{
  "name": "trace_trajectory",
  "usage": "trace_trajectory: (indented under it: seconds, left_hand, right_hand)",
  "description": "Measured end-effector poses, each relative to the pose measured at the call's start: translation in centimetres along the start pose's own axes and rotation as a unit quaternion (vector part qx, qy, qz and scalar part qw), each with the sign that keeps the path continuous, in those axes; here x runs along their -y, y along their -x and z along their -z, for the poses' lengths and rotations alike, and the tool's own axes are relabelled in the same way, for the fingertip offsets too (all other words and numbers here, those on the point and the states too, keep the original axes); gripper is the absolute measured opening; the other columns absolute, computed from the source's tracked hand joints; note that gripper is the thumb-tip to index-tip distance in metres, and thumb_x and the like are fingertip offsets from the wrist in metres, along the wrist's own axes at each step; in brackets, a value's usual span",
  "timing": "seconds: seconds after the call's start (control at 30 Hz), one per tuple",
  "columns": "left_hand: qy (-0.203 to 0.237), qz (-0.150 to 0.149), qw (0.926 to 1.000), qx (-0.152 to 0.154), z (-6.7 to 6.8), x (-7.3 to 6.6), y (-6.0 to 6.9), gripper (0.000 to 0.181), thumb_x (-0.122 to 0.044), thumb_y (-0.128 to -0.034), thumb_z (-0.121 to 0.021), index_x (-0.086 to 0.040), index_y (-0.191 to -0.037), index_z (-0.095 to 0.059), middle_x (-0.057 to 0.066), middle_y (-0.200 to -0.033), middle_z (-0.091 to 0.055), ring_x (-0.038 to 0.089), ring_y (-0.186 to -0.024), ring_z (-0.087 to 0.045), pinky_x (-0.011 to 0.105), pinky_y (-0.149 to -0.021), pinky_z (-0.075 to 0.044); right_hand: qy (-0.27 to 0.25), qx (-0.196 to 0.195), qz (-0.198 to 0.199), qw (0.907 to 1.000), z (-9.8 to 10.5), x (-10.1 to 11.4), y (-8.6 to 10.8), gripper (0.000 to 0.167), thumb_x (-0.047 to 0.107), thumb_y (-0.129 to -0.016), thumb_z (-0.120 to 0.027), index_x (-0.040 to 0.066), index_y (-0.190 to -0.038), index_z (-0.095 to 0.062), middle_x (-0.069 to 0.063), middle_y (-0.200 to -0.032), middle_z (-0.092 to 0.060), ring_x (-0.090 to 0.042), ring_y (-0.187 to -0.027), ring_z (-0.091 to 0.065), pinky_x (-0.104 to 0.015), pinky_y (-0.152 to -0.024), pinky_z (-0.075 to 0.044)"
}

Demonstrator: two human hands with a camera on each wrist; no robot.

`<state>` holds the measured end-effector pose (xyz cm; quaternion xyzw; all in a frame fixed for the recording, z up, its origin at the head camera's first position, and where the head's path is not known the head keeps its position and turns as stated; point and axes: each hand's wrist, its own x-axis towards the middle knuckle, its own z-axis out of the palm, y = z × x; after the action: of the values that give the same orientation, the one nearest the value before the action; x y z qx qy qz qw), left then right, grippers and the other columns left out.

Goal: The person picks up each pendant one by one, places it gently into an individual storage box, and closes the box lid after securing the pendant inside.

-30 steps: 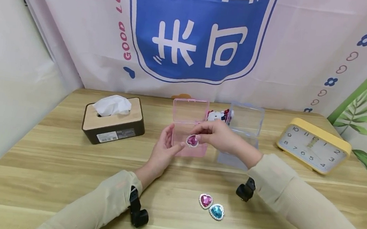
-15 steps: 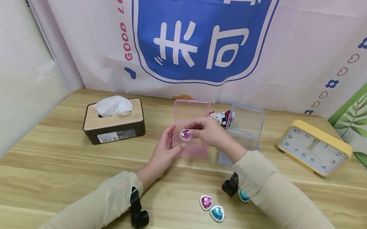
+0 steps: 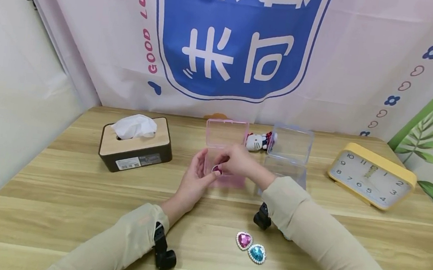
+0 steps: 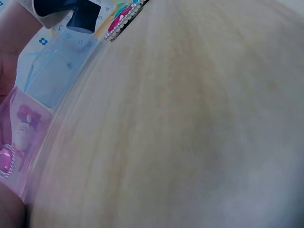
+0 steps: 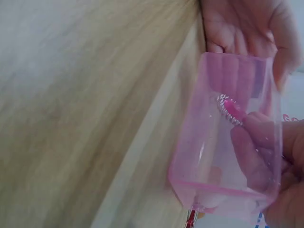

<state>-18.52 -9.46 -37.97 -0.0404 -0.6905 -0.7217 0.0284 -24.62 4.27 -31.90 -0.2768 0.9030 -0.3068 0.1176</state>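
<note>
A clear pink plastic box stands with its lid raised toward the back of the table. Inside it, my right hand pinches a pink heart-shaped gem edged in small clear stones, between thumb and fingers. Against the box's left side rests my left hand, its fingers fairly straight and its thumb stretched toward the front. A second pink heart gem and a blue heart gem lie together on the table nearer me. Another blue gem is almost wholly covered by my right sleeve.
Right of the pink box is a clear blue box, lid up, partly behind my right arm. A small plush toy lies behind the boxes. A tissue box stands at left, a yellow clock at right.
My right hand has moved left and down with the pink heart gem, from above the pink box into it. My left hand has stayed at the box's side.
</note>
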Motion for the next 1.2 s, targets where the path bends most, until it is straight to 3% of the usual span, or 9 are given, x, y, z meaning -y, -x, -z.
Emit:
trace_trajectory:
  seconds: [0.17,0.47,0.8,1.03,1.2]
  left_hand:
    - [0.008,-0.004,1.0000,0.000,0.0,0.1,-0.1,0.074,-0.001,-0.0830,-0.061,-0.005,-0.144,-0.020,0.014,-0.154,-0.013,0.023,-0.142,-0.012,0.035,-0.116,-0.013]
    - [0.022,-0.010,0.9997,0.006,0.0,0.1,-0.1,0.071,0.000,-0.0846,-0.059,-0.004,-0.144,-0.021,0.015,-0.153,-0.018,0.025,-0.141,-0.018,0.036,-0.115,-0.018]
    - [0.009,-0.002,0.9999,-0.003,0.0,0.2,-0.1,0.073,0.001,-0.0831,-0.060,-0.007,-0.145,-0.021,0.014,-0.151,-0.024,0.024,-0.138,-0.026,0.036,-0.113,-0.025]
    - [0.010,-0.011,0.9999,0.005,0.0,0.3,-0.1,0.073,0.000,-0.0840,-0.059,-0.005,-0.145,-0.019,0.017,-0.151,-0.023,0.028,-0.138,-0.025,0.039,-0.113,-0.025]
    - [0.010,-0.014,0.9998,0.008,0.0,0.3,-0.1,0.072,0.000,-0.0849,-0.059,-0.004,-0.145,-0.019,0.017,-0.151,-0.023,0.028,-0.139,-0.024,0.039,-0.113,-0.024]
  right_hand:
    - [0.061,-0.004,0.001,0.9981,-0.6,0.2,-0.5,0.011,-0.001,-0.080,-0.065,0.004,-0.087,-0.072,-0.007,-0.087,-0.071,-0.017,-0.083,-0.062,-0.024,-0.075,-0.052]
    - [0.091,-0.019,-0.004,0.9956,-1.4,0.6,-1.0,0.013,0.003,-0.082,-0.064,0.004,-0.093,-0.072,-0.008,-0.093,-0.071,-0.022,-0.093,-0.063,-0.032,-0.087,-0.051]
    - [0.032,-0.058,0.012,0.9977,-0.4,0.6,0.3,0.021,0.001,-0.082,-0.062,0.002,-0.102,-0.069,-0.010,-0.098,-0.070,-0.022,-0.093,-0.064,-0.030,-0.083,-0.053]
    - [0.006,-0.083,0.032,0.9960,0.8,0.7,2.3,0.017,0.006,-0.084,-0.064,0.001,-0.100,-0.069,-0.010,-0.096,-0.070,-0.021,-0.088,-0.066,-0.027,-0.078,-0.054]
    - [-0.044,-0.080,0.047,0.9948,1.3,0.7,4.2,0.016,0.008,-0.085,-0.064,0.001,-0.099,-0.069,-0.010,-0.094,-0.070,-0.018,-0.084,-0.064,-0.026,-0.074,-0.055]
